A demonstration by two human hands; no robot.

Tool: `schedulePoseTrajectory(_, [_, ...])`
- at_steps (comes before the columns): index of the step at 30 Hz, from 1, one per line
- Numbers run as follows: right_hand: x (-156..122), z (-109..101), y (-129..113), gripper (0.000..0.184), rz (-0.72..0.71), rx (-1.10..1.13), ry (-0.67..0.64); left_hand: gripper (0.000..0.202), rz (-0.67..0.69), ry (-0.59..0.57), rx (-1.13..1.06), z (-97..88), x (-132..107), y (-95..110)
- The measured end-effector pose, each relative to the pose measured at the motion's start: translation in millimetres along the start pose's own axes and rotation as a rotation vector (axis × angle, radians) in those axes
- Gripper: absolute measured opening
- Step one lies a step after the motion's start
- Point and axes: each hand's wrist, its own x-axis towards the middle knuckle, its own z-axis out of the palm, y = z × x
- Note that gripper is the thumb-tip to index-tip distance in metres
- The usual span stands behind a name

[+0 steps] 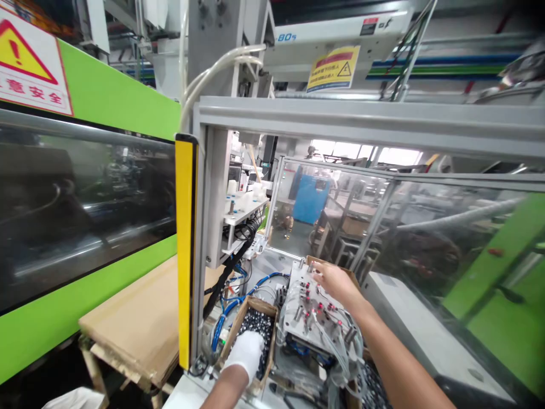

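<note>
"Metal fixture plate [314, 296]: where is it, from your remote seat?"

"I see it near, right of centre, just right of an open cardboard box [235, 328] of small dark parts [260, 322]. Such closeness probably keeps both within one easy reach."

"How are the hands?"

"My left hand [248, 349], white-gloved, dips into the box. Its fingertips are hidden, so I cannot tell whether they grasp any parts. The glove likely guards the skin. My right hand [334, 279], bare, is at the plate's far end, fingers bent beside short metal posts; whether they pinch anything, I cannot tell."

"Anything around them?"

"Blue hoses [270, 276] curve past the box's far side, presumably routed there to leave the hands room."
</note>
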Motion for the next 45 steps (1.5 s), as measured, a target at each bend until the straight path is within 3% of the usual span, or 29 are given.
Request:
schedulePoseTrajectory(4, [-33.2, -20.9, -11.0, 0.041, -0.03, 0.149, 0.112, 0.034, -0.046, -0.002, -0.073, -8.9, 8.6, 2.2])
schedulePoseTrajectory(8, [-73.0, -29.9, -34.3, 0.038, -0.116, 0.293, 0.147, 0.046, -0.18, 0.052, -0.364, -18.2, 14.5, 1.1])
schedulePoseTrajectory(14, [-105.5, -30.1, -54.1, 0.034, -0.143, 0.418, 0.096, 0.011, -0.122, 0.127, -0.434, -25.4, 15.3, -8.5])
schedulePoseTrajectory(16, [-110.3, -29.0, -58.3, 0.035, -0.12, 0.464, 0.115, 0.012, -0.128, 0.138, -0.665, -32.5, 8.4, -4.1])
schedulePoseTrajectory(20, [-117.4, -19.2, -85.1, 0.032, -0.141, 0.623, 0.083, 0.043, -0.114, 0.145, -1.276, -52.4, -18.2, 16.7])
schedulePoseTrajectory(24, [-114.3, 8.6, -131.3, 0.03, -0.161, 0.684, -0.006, 0.055, -0.096, 0.202, -1.506, -60.6, -39.1, 38.3])
schedulePoseTrajectory(29, [-87.1, 55.7, -166.8, 0.024, -0.144, 0.717, 0.013, 0.059, -0.153, 0.318, -1.576, -52.3, -36.1, 40.8])
schedulePoseTrajectory(31, [-77.4, 68.1, -171.8, 0.02, -0.146, 0.677, 0.009, 0.052, -0.117, 0.341, -1.421, -45.0, -31.2, 27.6])
schedulePoseTrajectory(33, [-73.2, 71.9, -174.6, 0.019, -0.167, 0.663, -0.012, 0.052, -0.017, 0.382, -1.099, -35.4, -26.2, 6.7])
schedulePoseTrajectory(36, [-76.3, 59.9, -172.4, 0.02, -0.188, 0.768, 0.016, 0.051, 0.128, 0.422, -0.626, -20.5, -19.5, -27.4])
schedulePoseTrajectory(38, [-78.7, 43.3, -160.6, 0.021, -0.16, 0.869, 0.023, 0.046, 0.149, 0.365, -0.523, -14.3, -16.3, -42.6])
schedulePoseTrajectory(43, [-57.1, 9.6, -83.3, 0.02, -0.045, 0.791, 0.032, 0.042, 0.091, 0.194, -0.569, -12.5, -14.2, -41.4])
schedulePoseTrajectory(45, [-41.4, 8.5, -47.1, 0.021, 0.045, 0.745, -0.008, 0.038, 0.034, 0.177, -0.756, -10.6, -13.4, -33.8])
